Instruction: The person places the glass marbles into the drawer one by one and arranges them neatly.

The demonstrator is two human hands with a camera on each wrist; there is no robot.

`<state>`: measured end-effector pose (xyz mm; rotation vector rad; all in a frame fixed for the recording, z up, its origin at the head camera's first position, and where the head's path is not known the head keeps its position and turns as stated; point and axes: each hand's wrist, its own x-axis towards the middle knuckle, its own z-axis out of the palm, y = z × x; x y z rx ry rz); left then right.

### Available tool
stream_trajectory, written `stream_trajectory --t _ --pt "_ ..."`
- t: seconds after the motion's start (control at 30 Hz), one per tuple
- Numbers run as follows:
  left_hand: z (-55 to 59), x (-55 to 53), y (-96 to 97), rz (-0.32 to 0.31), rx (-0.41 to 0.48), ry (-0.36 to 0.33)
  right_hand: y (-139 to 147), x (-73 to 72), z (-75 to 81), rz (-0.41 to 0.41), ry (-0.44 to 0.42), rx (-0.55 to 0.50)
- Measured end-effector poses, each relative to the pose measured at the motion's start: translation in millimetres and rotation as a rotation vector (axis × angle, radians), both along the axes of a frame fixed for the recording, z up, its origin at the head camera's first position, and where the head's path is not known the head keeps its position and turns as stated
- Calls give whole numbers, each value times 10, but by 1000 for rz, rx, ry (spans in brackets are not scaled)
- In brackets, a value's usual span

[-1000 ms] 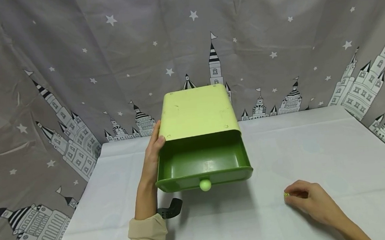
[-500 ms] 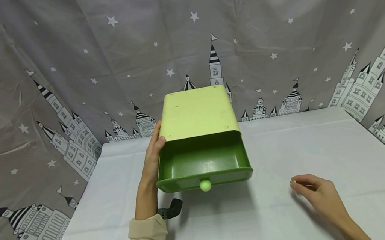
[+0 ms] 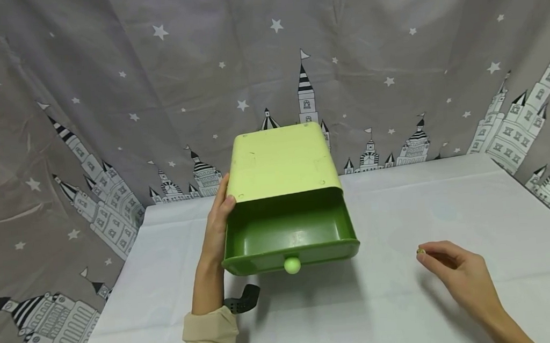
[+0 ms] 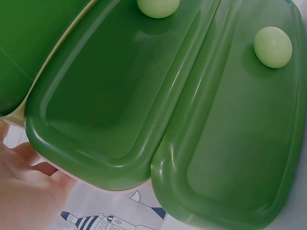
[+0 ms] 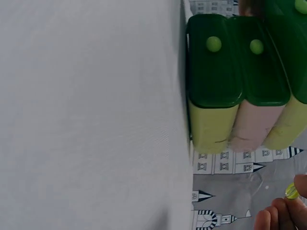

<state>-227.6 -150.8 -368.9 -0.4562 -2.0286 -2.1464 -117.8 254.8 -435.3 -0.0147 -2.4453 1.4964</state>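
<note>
A small drawer unit (image 3: 284,160) with a pale yellow top stands on the table. Its green top drawer (image 3: 253,262) is pulled out and nothing shows inside. Closed green drawer fronts (image 4: 230,143) with round light-green knobs appear below it in the left wrist view. My left hand (image 3: 218,219) rests along the unit's left side, with the thumb near the top front corner. To the right of the unit, my right hand (image 3: 458,275) pinches a small yellow-green marble (image 5: 291,191) between thumb and fingers, above the table. The marble is partly covered by the fingertips.
A white cloth (image 3: 393,318) covers the table. Behind it hangs a grey curtain (image 3: 176,93) printed with castles and stars. A black strap piece (image 3: 243,299) sticks out from the left wrist beneath the drawer. The unit casts a shadow on the cloth.
My right hand has risen from the table and shifted slightly to the right and farther away, the marble still pinched. The left hand and the drawer unit have stayed in place.
</note>
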Motion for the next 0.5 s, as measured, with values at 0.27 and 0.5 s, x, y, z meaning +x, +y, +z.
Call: stream_trajectory --t 0.27,0.5 --pt "-6 2 -36 9 9 -8 -116 -9 212 35 76 3" --pt "-2 -16 -2 -27 39 -12 -293 60 526 124 225 -109"
